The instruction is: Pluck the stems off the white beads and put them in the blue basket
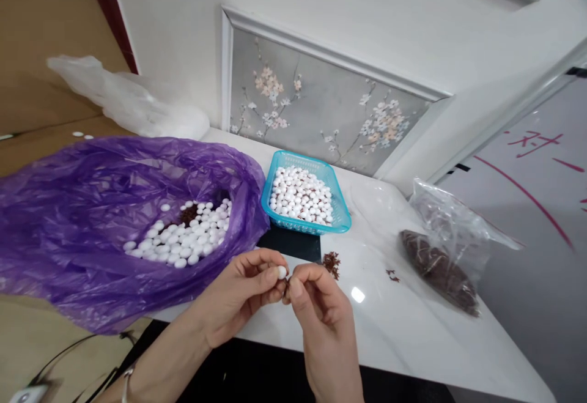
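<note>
My left hand [250,284] pinches a small white round piece [282,272] between thumb and fingertips. Against it, my right hand [323,317] is closed, thumb and forefinger together, on a small brown piece [287,292] mostly hidden by the fingertips. Just beyond my hands lies a little heap of brown pieces [331,265] on the white table [380,323]. A blue plastic basket [342,210] behind them holds many white round pieces with brown bits among them. To the left, an open purple plastic bag [92,207] contains more white round pieces [192,241] and a brown clump [188,214].
A clear bag of brown pieces [440,271] lies at the right, near a few loose brown pieces [392,275]. A dark flat object [293,244] sits under the basket's front. White plastic [147,106] and a framed floral panel [316,91] stand behind; a whiteboard [532,207] is at right.
</note>
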`<control>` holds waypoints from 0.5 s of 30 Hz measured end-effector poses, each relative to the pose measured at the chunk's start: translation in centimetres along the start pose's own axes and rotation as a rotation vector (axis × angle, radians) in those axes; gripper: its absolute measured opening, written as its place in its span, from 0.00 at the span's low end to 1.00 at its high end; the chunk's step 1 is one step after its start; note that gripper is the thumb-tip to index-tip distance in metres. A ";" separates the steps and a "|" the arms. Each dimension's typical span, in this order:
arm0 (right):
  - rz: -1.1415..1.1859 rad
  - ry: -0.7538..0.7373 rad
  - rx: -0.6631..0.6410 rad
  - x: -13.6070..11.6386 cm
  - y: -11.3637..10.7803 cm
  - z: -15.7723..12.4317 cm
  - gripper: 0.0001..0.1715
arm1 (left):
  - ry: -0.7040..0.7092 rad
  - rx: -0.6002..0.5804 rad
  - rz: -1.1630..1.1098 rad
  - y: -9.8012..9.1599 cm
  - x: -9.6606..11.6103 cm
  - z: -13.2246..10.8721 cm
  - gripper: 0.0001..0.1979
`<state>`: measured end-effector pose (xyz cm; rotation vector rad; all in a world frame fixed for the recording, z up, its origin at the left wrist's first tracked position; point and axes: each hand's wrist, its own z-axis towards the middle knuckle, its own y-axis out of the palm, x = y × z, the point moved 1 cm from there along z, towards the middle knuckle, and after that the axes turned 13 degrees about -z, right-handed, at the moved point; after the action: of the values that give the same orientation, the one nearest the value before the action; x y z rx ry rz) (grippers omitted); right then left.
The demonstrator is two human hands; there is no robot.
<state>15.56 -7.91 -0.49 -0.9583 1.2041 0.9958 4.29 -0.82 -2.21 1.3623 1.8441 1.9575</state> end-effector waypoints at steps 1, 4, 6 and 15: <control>-0.015 0.008 0.002 -0.1 0.0 0.0 0.09 | 0.001 0.002 0.004 0.0 -0.1 0.0 0.05; -0.057 0.019 0.008 -0.2 -0.1 -0.1 0.10 | 0.007 -0.005 0.024 0.0 -0.2 0.0 0.04; -0.074 0.017 0.006 -0.1 -0.1 -0.1 0.10 | 0.010 -0.017 0.034 0.0 -0.2 0.0 0.04; -0.093 -0.001 0.051 0.0 0.0 -0.3 0.11 | 0.029 -0.024 0.039 0.3 -0.1 -0.2 0.04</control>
<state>15.45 -8.19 -0.54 -0.9654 1.1684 0.8878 4.38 -1.09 -1.94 1.3797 1.8138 2.0223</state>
